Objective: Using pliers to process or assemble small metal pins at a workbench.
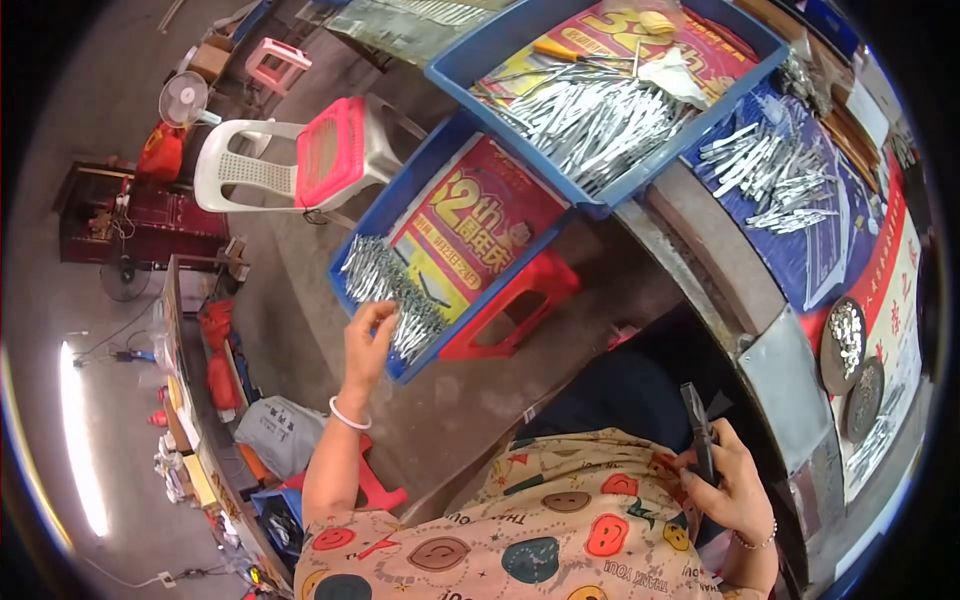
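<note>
My left hand [368, 347] is at the near edge of the lower blue tray [512, 282], beside a pile of small slim metal pieces [392, 290]. Its fingers are curled together in a pinch; whatever they hold is too small to make out. My right hand [730, 482] is closed round the grip of a dark plier-like tool [699, 430], in front of my body at the right, its narrow end pointing away from me. The higher blue tray [600, 197] holds many silvery metal strips [600, 120], an orange-handled tool [553, 49] and a crumpled white piece [672, 78].
A red stool [515, 310] stands under the lower tray. The workbench [790, 390] curves along my right, with more metal strips [775, 170] on a blue sheet and two round dishes, one holding small silvery parts [845, 335]. A white chair [270, 170] stands at the far left.
</note>
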The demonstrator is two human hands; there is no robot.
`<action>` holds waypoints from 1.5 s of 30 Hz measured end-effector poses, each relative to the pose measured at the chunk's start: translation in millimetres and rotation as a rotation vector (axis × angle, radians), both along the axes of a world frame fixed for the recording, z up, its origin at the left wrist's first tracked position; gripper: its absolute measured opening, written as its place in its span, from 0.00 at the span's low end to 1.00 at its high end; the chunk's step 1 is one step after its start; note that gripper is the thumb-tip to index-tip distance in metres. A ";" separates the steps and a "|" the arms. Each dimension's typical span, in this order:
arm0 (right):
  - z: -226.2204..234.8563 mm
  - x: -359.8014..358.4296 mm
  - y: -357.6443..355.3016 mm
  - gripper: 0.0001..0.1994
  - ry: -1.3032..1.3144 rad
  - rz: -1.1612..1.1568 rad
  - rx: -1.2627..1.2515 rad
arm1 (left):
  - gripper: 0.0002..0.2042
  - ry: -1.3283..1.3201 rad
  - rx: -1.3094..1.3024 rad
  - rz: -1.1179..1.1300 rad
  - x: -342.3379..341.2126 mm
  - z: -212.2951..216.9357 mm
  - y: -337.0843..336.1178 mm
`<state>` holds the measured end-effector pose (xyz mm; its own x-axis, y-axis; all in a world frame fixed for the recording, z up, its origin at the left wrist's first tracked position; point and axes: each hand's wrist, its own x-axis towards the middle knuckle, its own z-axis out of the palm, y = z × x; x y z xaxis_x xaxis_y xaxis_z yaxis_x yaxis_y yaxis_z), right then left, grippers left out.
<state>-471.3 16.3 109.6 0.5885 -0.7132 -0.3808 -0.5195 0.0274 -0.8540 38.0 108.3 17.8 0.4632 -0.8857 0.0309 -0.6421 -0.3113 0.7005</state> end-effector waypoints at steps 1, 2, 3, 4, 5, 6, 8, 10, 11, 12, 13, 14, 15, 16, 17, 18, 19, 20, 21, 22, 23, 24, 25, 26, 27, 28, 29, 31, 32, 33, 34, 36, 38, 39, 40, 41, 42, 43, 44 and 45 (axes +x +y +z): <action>1.3 4.6 -1.2 0.10 0.000 0.004 0.003 | 0.07 -0.052 0.013 -0.016 0.8 -6.9 10.5; 2.2 8.4 -2.4 0.10 -0.003 0.025 0.012 | 0.07 -0.058 0.039 -0.025 -3.2 -8.6 17.4; 3.6 11.3 -3.3 0.10 0.001 0.044 0.021 | 0.07 -0.058 0.064 -0.036 -10.5 -11.3 20.6; 5.7 14.2 -4.1 0.10 0.005 0.043 0.024 | 0.07 -0.090 0.071 -0.074 -17.6 -11.4 23.1; 9.0 15.5 -5.9 0.10 0.039 0.049 0.046 | 0.07 -0.117 0.102 -0.096 -18.4 -15.9 28.0; 10.9 15.4 -6.9 0.10 0.073 0.055 0.069 | 0.07 -0.143 0.133 -0.119 -20.2 -19.8 31.9; 10.3 8.9 -5.5 0.10 0.108 0.066 0.045 | 0.07 -0.144 0.122 -0.133 -26.0 -24.0 34.0; 8.3 2.0 -1.8 0.10 0.153 0.054 0.017 | 0.08 -0.155 0.111 -0.121 -31.5 -24.7 28.8; 7.4 -3.1 1.4 0.09 0.120 0.023 -0.003 | 0.10 -0.179 0.090 -0.126 -32.2 -25.1 22.6; 6.9 -8.4 3.6 0.09 0.092 -0.010 -0.021 | 0.09 -0.194 0.045 -0.105 -32.5 -23.4 19.1; 15.8 -3.2 -2.6 0.10 0.087 -0.023 0.054 | 0.09 -0.205 -0.003 -0.089 -34.9 -18.8 13.6; 10.4 -6.7 -3.3 0.10 0.091 0.022 0.014 | 0.08 -0.181 0.001 -0.035 -51.8 1.5 -1.5; 3.5 -10.8 -2.1 0.11 0.047 0.023 -0.034 | 0.08 -0.103 -0.004 -0.031 -59.6 16.8 -16.6; 1.1 -13.2 -3.3 0.11 0.018 0.054 -0.077 | 0.08 -0.033 0.031 -0.022 -72.2 34.2 -32.5; -12.6 -17.2 0.6 0.12 -0.042 0.095 -0.180 | 0.07 -0.009 -0.060 -0.100 -93.3 47.8 -52.7; -18.8 -18.0 3.7 0.12 -0.063 0.101 -0.239 | 0.07 0.115 -0.136 -0.206 -119.6 62.2 -74.4; -19.3 -20.4 7.1 0.11 -0.072 0.091 -0.254 | 0.07 0.153 -0.157 -0.349 -148.5 74.9 -97.9; -22.5 -23.6 11.5 0.12 -0.074 0.089 -0.265 | 0.07 0.181 -0.177 -0.486 -179.7 87.0 -121.6; -24.4 -28.7 18.2 0.13 -0.062 0.049 -0.242 | 0.08 0.211 -0.250 -0.654 -219.5 96.2 -148.8; -26.7 -34.7 24.5 0.14 -0.058 0.009 -0.220 | 0.08 0.212 -0.284 -0.817 -253.6 97.7 -175.4; -24.3 -40.9 29.6 0.15 -0.038 0.009 -0.196 | 0.08 0.151 -0.328 -0.971 -286.3 107.5 -197.4; -25.0 -46.8 35.9 0.15 -0.039 -0.018 -0.188 | 0.08 0.191 -0.234 -1.020 -318.1 114.9 -214.9; -26.8 -51.9 42.9 0.15 -0.035 -0.044 -0.174 | 0.08 0.186 -0.264 -1.077 -346.5 107.1 -236.9; -25.7 -56.0 48.3 0.15 -0.038 -0.058 -0.148 | 0.08 0.170 -0.296 -1.120 -369.4 97.9 -258.7; -28.7 -60.1 54.4 0.15 -0.024 -0.079 -0.140 | 0.07 0.054 -0.341 -1.107 -392.3 87.0 -282.4; -31.0 -63.7 60.9 0.15 -0.007 -0.103 -0.130 | 0.07 -0.057 -0.385 -1.093 -412.2 76.0 -306.2; -32.4 -67.3 65.9 0.15 -0.013 -0.140 -0.116 | 0.08 -0.168 -0.414 -1.039 -427.6 63.6 -328.8; -37.1 -74.3 74.7 0.15 -0.033 -0.218 -0.068 | 0.09 -0.391 -0.397 -0.960 -454.1 46.7 -363.0; -41.6 -77.4 79.0 0.15 -0.038 -0.250 -0.050 | 0.10 -0.504 -0.352 -0.937 -465.9 46.0 -373.2; -43.3 -80.4 80.1 0.15 -0.039 -0.260 -0.051 | 0.11 -0.583 -0.181 -0.972 -474.0 49.6 -379.7; -44.9 -82.9 80.2 0.15 -0.048 -0.272 -0.065 | 0.10 -0.625 -0.146 -0.966 -479.4 45.3 -388.7; -45.3 -84.8 78.6 0.15 -0.067 -0.290 -0.072 | 0.10 -0.681 -0.118 -0.995 -480.2 34.4 -401.9; -41.6 -88.2 70.9 0.14 -0.068 -0.273 -0.076 | 0.09 -0.614 -0.244 -1.012 -475.4 27.3 -407.0; -40.2 -88.7 68.1 0.14 -0.076 -0.273 -0.074 | 0.09 -0.539 -0.373 -1.020 -471.9 26.5 -408.3; -38.6 -88.6 65.5 0.14 -0.084 -0.259 -0.085 | 0.08 -0.432 -0.404 -1.024 -467.5 27.5 -411.7; -38.2 -88.4 63.3 0.14 -0.087 -0.252 -0.094 | 0.08 -0.288 -0.448 -1.052 -464.3 32.3 -414.5; -38.3 -87.8 61.4 0.14 -0.092 -0.253 -0.093 | 0.08 -0.147 -0.490 -1.071 -459.5 43.5 -414.1; -38.2 -86.8 59.7 0.14 -0.093 -0.247 -0.103 | 0.07 -0.040 -0.371 -1.059 -455.3 54.8 -412.9; -38.0 -85.6 58.5 0.14 -0.092 -0.238 -0.114 | 0.06 0.209 -0.305 -1.050 -452.2 62.1 -409.9; -38.4 -83.4 58.3 0.14 -0.093 -0.232 -0.116 | 0.06 0.458 -0.237 -1.029 -449.2 69.0 -405.3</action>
